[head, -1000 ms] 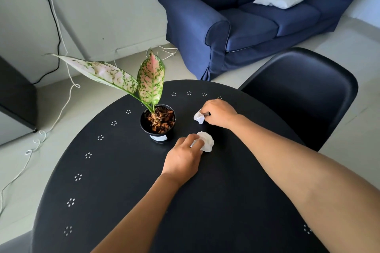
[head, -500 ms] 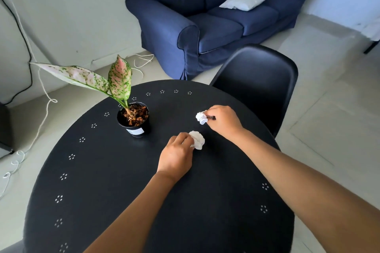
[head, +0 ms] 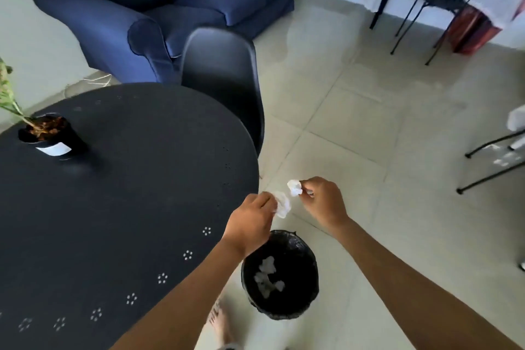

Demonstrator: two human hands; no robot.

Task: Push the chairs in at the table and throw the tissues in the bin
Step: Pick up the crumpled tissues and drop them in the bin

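Two crumpled white tissues, one [head: 281,204] pinched in the left hand's [head: 250,224] grip, one [head: 294,187] in the right's [head: 324,202], hang above the black lined bin [head: 301,253]; dropping remains. The black chair [head: 221,71] looks pushed against the bench [head: 113,179].

Nothing was worn on either arm, both were bare all the way from the frame edge to the wrist, no sleeves, no watch, no rings I could spot. The left hand [head: 250,224] and right hand [head: 324,202] had no gloves. One bare foot [head: 220,324] showed below on the floor tiles, a bit blurry
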